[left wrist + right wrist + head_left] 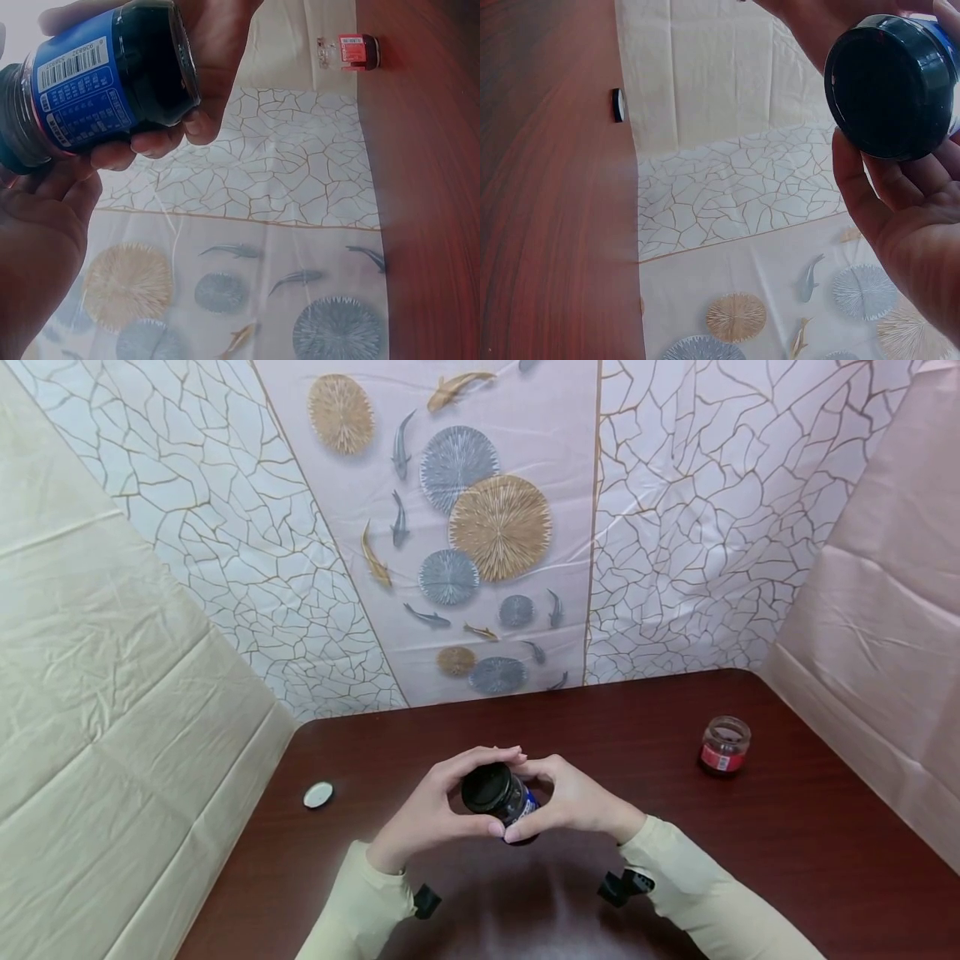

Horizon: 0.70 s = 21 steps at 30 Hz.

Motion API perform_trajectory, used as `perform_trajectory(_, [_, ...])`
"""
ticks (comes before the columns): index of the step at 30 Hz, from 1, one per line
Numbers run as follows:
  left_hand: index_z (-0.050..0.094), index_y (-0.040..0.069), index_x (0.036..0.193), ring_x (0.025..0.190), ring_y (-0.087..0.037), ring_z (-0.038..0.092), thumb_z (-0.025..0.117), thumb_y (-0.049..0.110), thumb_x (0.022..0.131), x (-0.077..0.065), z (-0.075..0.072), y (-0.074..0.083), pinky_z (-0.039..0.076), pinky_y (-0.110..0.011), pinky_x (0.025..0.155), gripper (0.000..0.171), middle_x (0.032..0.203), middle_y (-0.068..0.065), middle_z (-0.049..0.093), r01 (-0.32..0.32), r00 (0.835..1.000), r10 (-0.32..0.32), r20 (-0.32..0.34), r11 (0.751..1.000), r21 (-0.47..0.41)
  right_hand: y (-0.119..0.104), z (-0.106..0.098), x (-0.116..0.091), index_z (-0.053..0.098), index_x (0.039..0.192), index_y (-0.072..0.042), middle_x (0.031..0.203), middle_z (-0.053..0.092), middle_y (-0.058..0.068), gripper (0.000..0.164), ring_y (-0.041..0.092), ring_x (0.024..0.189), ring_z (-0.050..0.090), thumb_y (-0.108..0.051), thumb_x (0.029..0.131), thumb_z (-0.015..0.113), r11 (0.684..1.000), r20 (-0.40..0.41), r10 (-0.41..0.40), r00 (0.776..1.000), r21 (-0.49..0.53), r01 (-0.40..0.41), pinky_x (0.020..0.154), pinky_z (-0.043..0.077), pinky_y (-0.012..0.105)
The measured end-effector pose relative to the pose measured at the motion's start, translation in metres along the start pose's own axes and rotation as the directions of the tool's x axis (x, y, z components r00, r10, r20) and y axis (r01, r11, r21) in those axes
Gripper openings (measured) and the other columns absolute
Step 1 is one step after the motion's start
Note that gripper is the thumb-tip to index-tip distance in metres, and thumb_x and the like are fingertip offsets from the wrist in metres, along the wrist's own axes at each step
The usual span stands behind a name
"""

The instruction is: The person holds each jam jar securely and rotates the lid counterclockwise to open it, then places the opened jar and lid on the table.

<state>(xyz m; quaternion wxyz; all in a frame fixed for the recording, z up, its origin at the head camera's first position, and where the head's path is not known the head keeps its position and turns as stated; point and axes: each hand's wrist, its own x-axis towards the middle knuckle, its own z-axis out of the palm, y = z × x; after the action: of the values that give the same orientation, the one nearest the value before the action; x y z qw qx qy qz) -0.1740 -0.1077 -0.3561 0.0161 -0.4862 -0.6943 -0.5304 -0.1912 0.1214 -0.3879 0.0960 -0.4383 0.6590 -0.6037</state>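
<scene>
A glass jar [517,808] with a blue label and dark contents is held between both hands, tilted so its black lid [485,787] points up and to the left. My left hand [422,814] curls round the lid end, thumb in front and fingers behind. The right hand [581,800] grips the jar's body from the other side. In the left wrist view the label [75,64] shows a barcode, and the jar's dark glass lower end points right. The jar's dark base [881,94] faces the camera in the right wrist view.
On the dark red table [637,727], a lidless glass jar [725,746] with a red label stands at the right. A small round white lid [318,795] with a dark rim lies at the left. Patterned cloth [487,568] hangs behind the table, with plain cloth at both sides.
</scene>
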Motion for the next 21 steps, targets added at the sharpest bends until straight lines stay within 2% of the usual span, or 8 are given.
perform_trajectory(13, [0.051,0.006,0.147,0.133,-0.028,0.052,0.081,-0.006,0.080,-0.008,-0.007,0.000,0.045,-0.038,0.107,0.075,0.144,-0.010,0.056,0.060,0.998,-0.060,-0.019,0.998,-0.023,-0.002,-0.003,-0.002,0.060,0.137,-0.005,0.120,0.069,0.011,0.060,0.024,0.102,0.067,-0.012,0.082,0.084,0.999,0.006,0.022,1.000,0.039,-0.022,0.083,0.059,0.039])
perform_trajectory(21, [0.052,0.012,0.148,0.135,-0.023,0.051,0.082,0.003,0.083,-0.014,-0.011,0.001,0.041,-0.037,0.111,0.072,0.145,-0.003,0.057,0.113,0.993,-0.109,-0.046,0.991,0.076,-0.001,-0.006,-0.004,0.061,0.138,-0.009,0.124,0.069,0.010,0.060,0.027,0.103,0.067,-0.015,0.083,0.084,0.998,-0.006,0.047,0.999,0.038,-0.047,0.084,0.059,0.043])
